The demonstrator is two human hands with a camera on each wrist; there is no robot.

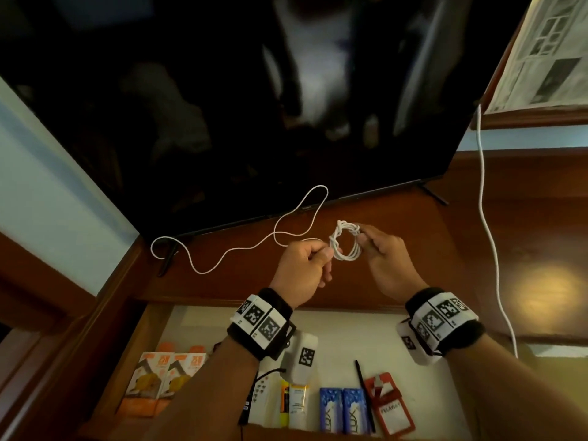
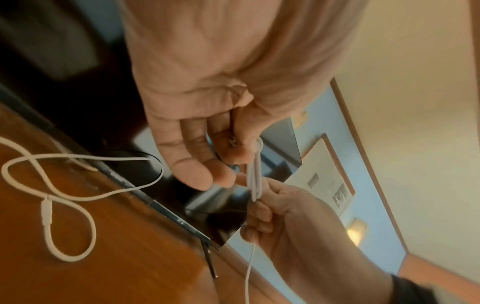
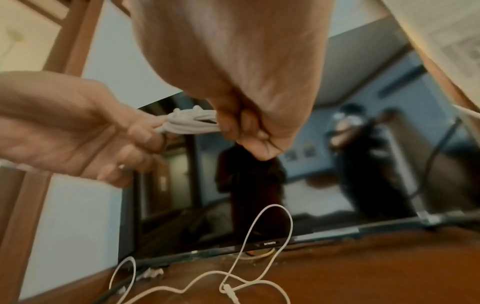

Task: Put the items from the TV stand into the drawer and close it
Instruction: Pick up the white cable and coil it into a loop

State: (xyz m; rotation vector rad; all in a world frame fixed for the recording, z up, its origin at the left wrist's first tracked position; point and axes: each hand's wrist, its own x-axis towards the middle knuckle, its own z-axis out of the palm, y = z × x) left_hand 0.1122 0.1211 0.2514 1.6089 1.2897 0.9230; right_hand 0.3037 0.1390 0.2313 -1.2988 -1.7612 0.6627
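Note:
A white cable is partly wound into a small coil [image 1: 345,241] held in the air above the wooden TV stand [image 1: 397,249]. My left hand [image 1: 307,265] pinches the coil's left side [image 3: 187,123]. My right hand [image 1: 378,254] pinches its right side [image 2: 254,181]. The loose tail [image 1: 254,246] trails left across the stand in loops, one loop rising in front of the TV [image 1: 222,106]. The drawer [image 1: 366,338] is pulled out below my wrists.
In the drawer lie two orange cartons [image 1: 162,380], a white remote [image 1: 262,393], a yellow tube [image 1: 294,402], two blue boxes [image 1: 345,412], a black pen [image 1: 364,393] and a red tag [image 1: 389,405]. Another white cable [image 1: 486,224] hangs at the right.

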